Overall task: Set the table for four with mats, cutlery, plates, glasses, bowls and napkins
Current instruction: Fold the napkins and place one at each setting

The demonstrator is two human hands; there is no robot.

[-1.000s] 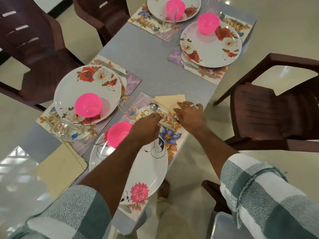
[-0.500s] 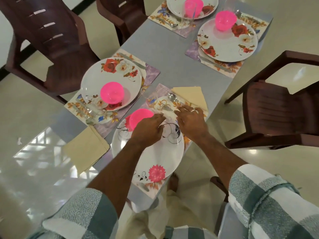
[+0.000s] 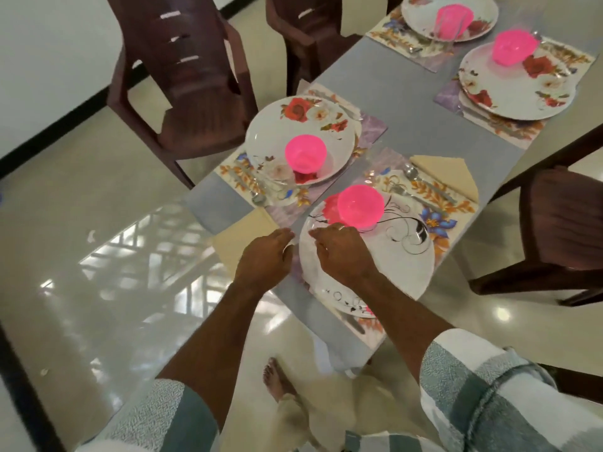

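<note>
Both hands, left (image 3: pixel 262 256) and right (image 3: pixel 342 252), loosely curled, gripping nothing, above the near plate (image 3: pixel 391 272); risk: clipping the pink bowl (image 3: pixel 360 206) just beyond, toppling it.

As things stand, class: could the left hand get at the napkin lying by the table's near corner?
Probably yes. The left hand hovers right beside that napkin, which lies flat on the table with nothing on it. The plate is on the other side.

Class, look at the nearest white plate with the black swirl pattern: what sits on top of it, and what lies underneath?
On the plate stands a pink bowl. Under it lies a floral mat; the mat's middle is covered.
</note>
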